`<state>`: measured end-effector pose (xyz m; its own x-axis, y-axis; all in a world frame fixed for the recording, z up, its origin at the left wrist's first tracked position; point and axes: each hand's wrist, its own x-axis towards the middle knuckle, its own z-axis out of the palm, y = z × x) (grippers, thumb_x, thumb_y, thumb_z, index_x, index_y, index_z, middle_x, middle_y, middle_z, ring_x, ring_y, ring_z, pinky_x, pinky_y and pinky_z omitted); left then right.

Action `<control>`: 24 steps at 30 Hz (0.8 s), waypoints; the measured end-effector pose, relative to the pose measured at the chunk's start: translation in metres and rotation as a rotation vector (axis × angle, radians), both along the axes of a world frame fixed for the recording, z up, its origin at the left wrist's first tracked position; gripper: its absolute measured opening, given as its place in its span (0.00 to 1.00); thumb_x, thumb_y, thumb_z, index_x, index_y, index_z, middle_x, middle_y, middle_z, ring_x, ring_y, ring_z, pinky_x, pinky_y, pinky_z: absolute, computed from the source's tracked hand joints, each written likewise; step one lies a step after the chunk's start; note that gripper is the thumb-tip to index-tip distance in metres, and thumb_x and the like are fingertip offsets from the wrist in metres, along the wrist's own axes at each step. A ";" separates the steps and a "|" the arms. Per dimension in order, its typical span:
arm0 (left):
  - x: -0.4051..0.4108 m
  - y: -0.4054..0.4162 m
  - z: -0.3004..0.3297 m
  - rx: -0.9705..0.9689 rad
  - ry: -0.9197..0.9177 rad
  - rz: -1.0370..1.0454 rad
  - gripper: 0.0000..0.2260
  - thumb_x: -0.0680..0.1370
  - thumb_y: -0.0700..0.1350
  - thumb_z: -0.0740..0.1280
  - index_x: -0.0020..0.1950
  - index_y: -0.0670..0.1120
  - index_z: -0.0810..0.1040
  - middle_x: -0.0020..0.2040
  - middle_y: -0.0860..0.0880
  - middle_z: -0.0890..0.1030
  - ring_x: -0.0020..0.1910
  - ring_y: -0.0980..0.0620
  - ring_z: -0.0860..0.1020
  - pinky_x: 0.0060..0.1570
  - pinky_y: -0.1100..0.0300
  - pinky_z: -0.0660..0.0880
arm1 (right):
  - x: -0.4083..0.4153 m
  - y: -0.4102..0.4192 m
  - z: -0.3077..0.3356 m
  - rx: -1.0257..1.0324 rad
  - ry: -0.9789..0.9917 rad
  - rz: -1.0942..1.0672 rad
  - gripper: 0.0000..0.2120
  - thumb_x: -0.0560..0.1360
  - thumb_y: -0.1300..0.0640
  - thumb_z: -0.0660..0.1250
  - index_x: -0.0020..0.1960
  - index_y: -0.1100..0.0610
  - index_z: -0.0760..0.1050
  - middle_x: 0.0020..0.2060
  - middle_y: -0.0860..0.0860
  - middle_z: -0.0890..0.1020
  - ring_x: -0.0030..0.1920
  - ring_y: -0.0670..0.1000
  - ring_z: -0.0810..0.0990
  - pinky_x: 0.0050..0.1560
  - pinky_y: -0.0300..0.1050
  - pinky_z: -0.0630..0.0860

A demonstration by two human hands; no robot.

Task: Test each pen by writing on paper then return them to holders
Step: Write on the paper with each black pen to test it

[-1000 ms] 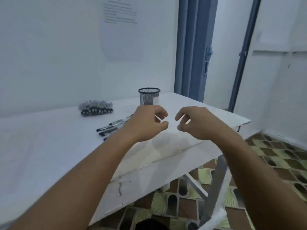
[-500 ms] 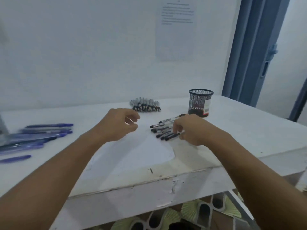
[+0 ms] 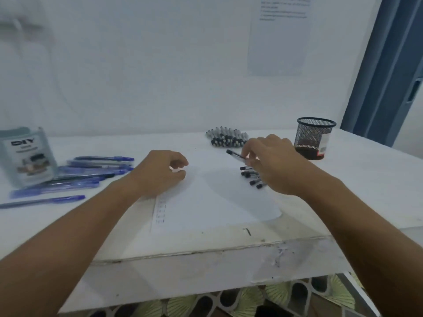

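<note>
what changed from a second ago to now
The right hand reached to the loose black-capped pens beside the mesh holder and lifted one pen in its grip. The left hand came down onto the paper, curled and empty. The view swung left, revealing the blue pens. The pens themselves and the holder stayed put.

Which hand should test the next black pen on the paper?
Right. The right hand is already pinching a black pen above the loose black pens, beside the paper. The left hand rests curled on the paper, better for steadying it.
</note>
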<state>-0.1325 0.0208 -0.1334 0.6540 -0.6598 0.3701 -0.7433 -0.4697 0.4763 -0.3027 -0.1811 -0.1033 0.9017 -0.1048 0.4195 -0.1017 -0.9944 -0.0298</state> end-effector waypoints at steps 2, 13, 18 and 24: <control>0.007 0.009 -0.005 0.001 -0.016 0.005 0.08 0.75 0.42 0.68 0.54 0.48 0.80 0.50 0.53 0.80 0.49 0.56 0.77 0.51 0.65 0.74 | 0.013 0.011 -0.004 0.064 -0.079 0.062 0.10 0.83 0.55 0.57 0.63 0.55 0.70 0.54 0.50 0.73 0.53 0.54 0.72 0.54 0.49 0.68; 0.034 0.017 -0.019 -0.007 -0.072 0.009 0.10 0.76 0.45 0.67 0.57 0.46 0.79 0.53 0.50 0.79 0.53 0.53 0.76 0.52 0.64 0.69 | 0.082 0.056 -0.013 1.349 -0.182 0.088 0.19 0.81 0.61 0.53 0.67 0.48 0.70 0.43 0.54 0.73 0.25 0.47 0.67 0.22 0.37 0.62; 0.044 0.015 -0.021 0.027 -0.028 0.031 0.14 0.78 0.48 0.65 0.62 0.45 0.77 0.60 0.50 0.77 0.58 0.55 0.73 0.54 0.68 0.64 | 0.084 0.060 -0.021 1.615 -0.083 0.065 0.19 0.79 0.62 0.59 0.65 0.45 0.74 0.37 0.51 0.70 0.25 0.46 0.61 0.20 0.35 0.56; 0.047 0.016 -0.021 0.075 -0.062 0.032 0.15 0.78 0.49 0.64 0.62 0.45 0.77 0.62 0.49 0.78 0.61 0.53 0.73 0.56 0.69 0.63 | 0.085 0.064 -0.025 1.671 -0.093 0.077 0.15 0.77 0.66 0.60 0.59 0.52 0.75 0.32 0.50 0.69 0.24 0.45 0.59 0.19 0.33 0.54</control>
<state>-0.0858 0.0370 -0.1545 0.6523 -0.6665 0.3610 -0.7546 -0.5262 0.3921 -0.2181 -0.1170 -0.1279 0.9058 -0.4207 -0.0509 0.0053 0.1314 -0.9913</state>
